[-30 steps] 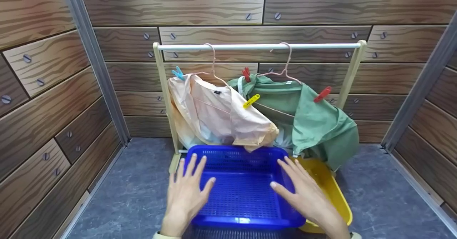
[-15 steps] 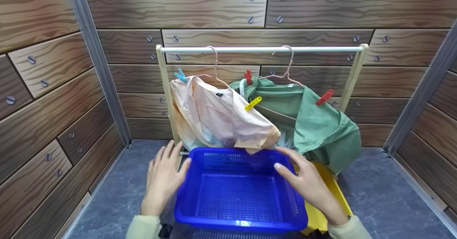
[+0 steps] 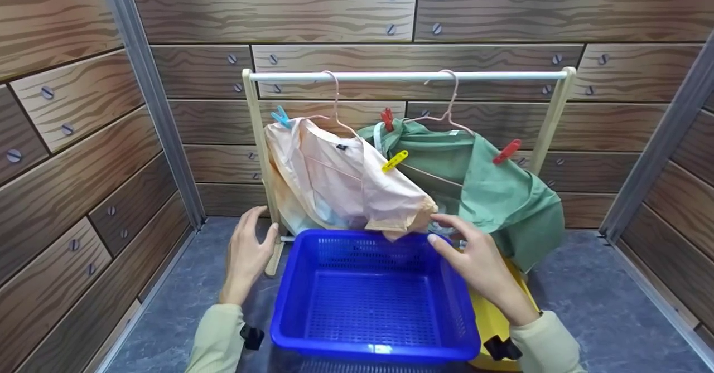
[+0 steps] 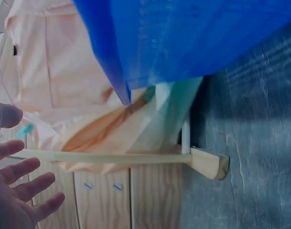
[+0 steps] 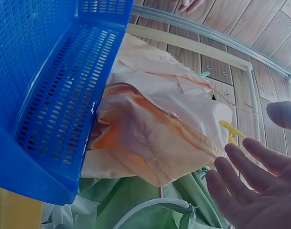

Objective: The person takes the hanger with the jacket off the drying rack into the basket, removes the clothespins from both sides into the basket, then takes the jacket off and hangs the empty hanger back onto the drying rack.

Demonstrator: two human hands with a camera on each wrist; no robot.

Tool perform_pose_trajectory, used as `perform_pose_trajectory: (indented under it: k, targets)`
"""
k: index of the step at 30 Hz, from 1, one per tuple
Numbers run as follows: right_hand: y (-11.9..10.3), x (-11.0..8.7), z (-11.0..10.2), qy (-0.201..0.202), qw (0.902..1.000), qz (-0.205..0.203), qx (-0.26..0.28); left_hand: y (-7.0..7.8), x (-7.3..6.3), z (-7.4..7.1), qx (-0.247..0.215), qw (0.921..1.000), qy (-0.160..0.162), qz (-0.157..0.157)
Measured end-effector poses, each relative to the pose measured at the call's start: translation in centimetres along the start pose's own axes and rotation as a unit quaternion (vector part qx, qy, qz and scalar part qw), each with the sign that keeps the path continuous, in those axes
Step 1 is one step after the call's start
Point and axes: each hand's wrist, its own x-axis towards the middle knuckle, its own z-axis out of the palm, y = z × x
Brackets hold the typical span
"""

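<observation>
A pale pink shirt (image 3: 385,189) hangs from a thin hanger, with a blue clothespin (image 3: 280,116) and a yellow clothespin (image 3: 395,161) on its shoulders. Beside it hangs a green shirt (image 3: 502,200) carrying two red clothespins. In front stands a bare-bottomed blue plastic basket (image 3: 371,306). My left hand (image 3: 247,253) hovers left of the basket, fingers spread and holding nothing; the left wrist view shows its spread fingers (image 4: 33,186). Over the basket's right rim is my right hand (image 3: 482,264), fingers loosely bent near the pink shirt's lower edge, palm bare in the right wrist view.
A low clothes rack (image 3: 407,76) with wooden legs bears both hangers. Under the green shirt, partly hidden by the blue basket, lies a yellow tub (image 3: 491,334). Wood-patterned walls enclose three sides, above a grey marbled floor (image 3: 167,306).
Both hands have drawn away from over the basket. The left moved outward to the left; the right shifted slightly up and its fingers bent more. Shirts and basket stayed put.
</observation>
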Motion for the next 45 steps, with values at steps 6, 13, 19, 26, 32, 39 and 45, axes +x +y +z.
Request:
perform_pose_trajectory:
  k: [6, 13, 19, 26, 32, 39, 45]
  targets:
    - [0.2, 0.5, 0.4, 0.010, 0.9999, -0.008, -0.012, -1.9, 0.7, 0.9, -0.034, 0.9984, 0.038, 0.024]
    - [0.6, 1.6, 0.7, 0.030, 0.9979, -0.048, -0.032, -3.2, 1.6, 1.1, -0.048, 0.9975, 0.051, -0.001]
    - [0.4, 2.7, 0.8, 0.027, 0.9957, -0.071, -0.053, -4.0, 2.1, 1.3, -0.047, 0.9979, 0.039, -0.022]
    - [0.1, 3.5, 1.1, 0.031, 0.9946, -0.078, -0.060, -4.3, 3.6, 1.7, -0.055, 0.9977, 0.019, -0.035]
    - [0.2, 4.4, 1.3, 0.041, 0.9932, -0.087, -0.066, -4.5, 4.6, 1.8, -0.084, 0.9909, 0.013, -0.105]
    - [0.3, 5.5, 1.2, 0.060, 0.9899, -0.101, -0.079, -5.0, 5.2, 2.1, -0.124, 0.9799, 0.013, -0.156]
    - [0.5, 6.1, 1.0, 0.065, 0.9903, -0.097, -0.076, -5.1, 6.1, 2.3, -0.119, 0.9807, 0.001, -0.155]
